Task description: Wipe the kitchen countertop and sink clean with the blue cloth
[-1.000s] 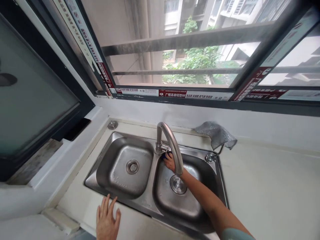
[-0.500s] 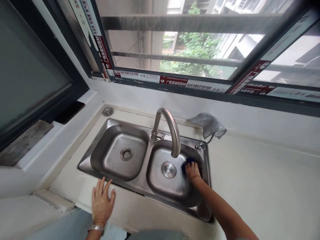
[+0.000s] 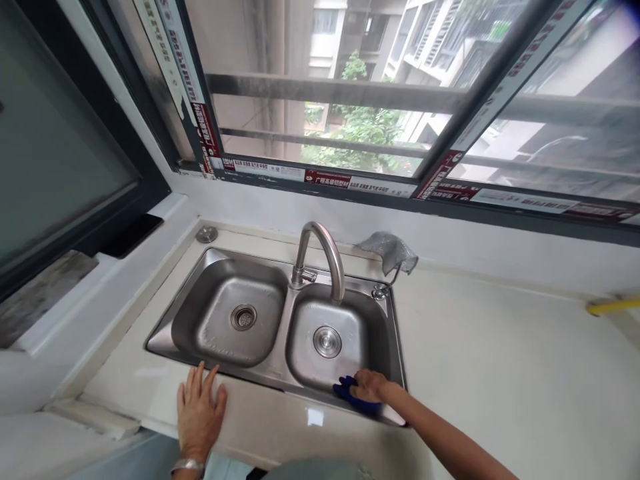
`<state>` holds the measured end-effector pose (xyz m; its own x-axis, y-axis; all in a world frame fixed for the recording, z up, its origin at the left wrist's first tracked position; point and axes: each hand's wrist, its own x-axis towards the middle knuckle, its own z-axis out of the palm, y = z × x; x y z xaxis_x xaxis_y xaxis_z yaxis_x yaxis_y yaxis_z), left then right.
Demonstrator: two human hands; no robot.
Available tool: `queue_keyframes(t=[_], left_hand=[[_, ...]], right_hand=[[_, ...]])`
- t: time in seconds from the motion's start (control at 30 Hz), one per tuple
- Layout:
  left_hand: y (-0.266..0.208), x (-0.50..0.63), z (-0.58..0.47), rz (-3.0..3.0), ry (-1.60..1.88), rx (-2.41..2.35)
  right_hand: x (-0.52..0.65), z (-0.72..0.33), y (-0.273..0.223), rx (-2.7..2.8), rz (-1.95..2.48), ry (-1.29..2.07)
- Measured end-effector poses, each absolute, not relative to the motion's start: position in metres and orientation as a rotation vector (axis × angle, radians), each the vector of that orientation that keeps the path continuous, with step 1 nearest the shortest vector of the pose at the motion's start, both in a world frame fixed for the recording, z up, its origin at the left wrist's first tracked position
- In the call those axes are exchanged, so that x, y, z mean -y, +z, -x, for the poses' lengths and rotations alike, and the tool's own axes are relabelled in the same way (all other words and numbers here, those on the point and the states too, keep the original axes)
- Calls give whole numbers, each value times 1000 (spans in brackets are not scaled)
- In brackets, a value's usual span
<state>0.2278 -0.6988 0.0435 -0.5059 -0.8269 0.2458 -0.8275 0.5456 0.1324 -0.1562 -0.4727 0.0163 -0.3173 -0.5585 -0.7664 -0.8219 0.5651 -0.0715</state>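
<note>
My right hand (image 3: 371,385) presses a blue cloth (image 3: 346,388) low in the sink (image 3: 220,320), lower centre; my left hand (image 3: 199,412) lies flat, fingers spread, lower left.

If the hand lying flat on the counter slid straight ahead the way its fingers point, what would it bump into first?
The left hand points away from the person, so it would probably reach the front rim of the sink first, then dip into the left basin.

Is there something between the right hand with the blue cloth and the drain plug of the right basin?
Nothing visible. The right hand presses the blue cloth on the near wall of the right basin; bare steel lies up to the drain plug. The faucet arches above.
</note>
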Motion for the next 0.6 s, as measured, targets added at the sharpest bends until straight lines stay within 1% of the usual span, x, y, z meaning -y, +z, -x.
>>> queue_keyframes(t=[0.2,0.4,0.5,0.6], left_hand=[[45,699,-226,-1376,-43,2476],[45,699,-225,-1383,-62,2458],[45,699,-225,-1382,-62,2455],[45,698,-225,-1387,-44,2456]], right_hand=[[457,185,43,-2258,1243,495],[490,259,67,-2539,1267,393],[498,266,67,-2582,1284,333],[490,235,55,-2530,1304,305]])
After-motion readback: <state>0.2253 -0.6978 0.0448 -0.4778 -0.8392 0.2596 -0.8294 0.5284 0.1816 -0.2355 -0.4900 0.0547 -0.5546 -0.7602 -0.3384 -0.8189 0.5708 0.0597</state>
